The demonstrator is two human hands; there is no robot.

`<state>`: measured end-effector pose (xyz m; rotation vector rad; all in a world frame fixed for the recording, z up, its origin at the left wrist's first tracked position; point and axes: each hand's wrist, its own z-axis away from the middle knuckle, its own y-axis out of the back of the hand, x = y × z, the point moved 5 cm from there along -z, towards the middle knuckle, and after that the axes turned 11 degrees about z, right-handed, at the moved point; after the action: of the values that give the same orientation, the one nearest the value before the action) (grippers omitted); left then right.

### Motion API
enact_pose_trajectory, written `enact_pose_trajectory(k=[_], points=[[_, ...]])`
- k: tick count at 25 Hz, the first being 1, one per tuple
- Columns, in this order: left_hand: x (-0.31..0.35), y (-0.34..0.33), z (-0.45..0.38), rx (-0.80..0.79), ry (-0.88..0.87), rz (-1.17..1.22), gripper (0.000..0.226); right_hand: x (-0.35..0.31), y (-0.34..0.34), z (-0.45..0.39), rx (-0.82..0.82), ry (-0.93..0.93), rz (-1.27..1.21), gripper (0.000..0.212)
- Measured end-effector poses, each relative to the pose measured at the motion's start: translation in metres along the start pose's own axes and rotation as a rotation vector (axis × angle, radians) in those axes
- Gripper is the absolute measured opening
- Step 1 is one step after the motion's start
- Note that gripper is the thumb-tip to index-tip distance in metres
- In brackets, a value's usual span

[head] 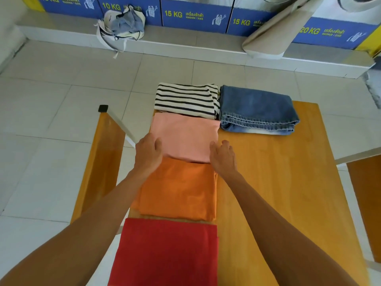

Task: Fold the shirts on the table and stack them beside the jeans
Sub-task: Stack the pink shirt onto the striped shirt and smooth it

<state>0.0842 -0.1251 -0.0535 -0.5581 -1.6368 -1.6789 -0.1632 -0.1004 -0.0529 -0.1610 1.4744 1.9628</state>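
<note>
Folded shirts lie in a row down the wooden table: a black-and-white striped shirt at the far end, then a pink shirt, an orange shirt and a red shirt nearest me. Folded blue jeans lie right of the striped shirt, touching it. My left hand rests on the pink shirt's near left corner, fingers curled over its edge. My right hand touches the pink shirt's near right corner, fingers slightly spread. Whether either hand grips the cloth is unclear.
A wooden bench stands left of the table and another at the right. A cloth bag with clothes sits on the ledge in front of blue washing machine panels. Tiled floor surrounds the table.
</note>
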Motion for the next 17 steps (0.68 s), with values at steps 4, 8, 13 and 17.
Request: enact_pose_trajectory(k=[4,8,13,17], points=[[-0.02,-0.011,-0.023,0.02,0.169,0.011,0.045,-0.013,-0.011,-0.034,-0.025,-0.181,-0.191,0.066],[-0.027,-0.015,-0.04,0.012,0.407,-0.014,0.07,-0.008,-0.017,-0.049,-0.104,-0.259,-0.209,0.072],[-0.019,-0.017,-0.04,-0.072,0.498,-0.068,0.075,-0.013,-0.015,-0.048,-0.21,-0.175,-0.297,0.048],[0.007,-0.005,-0.05,-0.043,0.458,0.044,0.063,-0.031,0.013,-0.048,-0.18,-0.02,-0.31,0.042]])
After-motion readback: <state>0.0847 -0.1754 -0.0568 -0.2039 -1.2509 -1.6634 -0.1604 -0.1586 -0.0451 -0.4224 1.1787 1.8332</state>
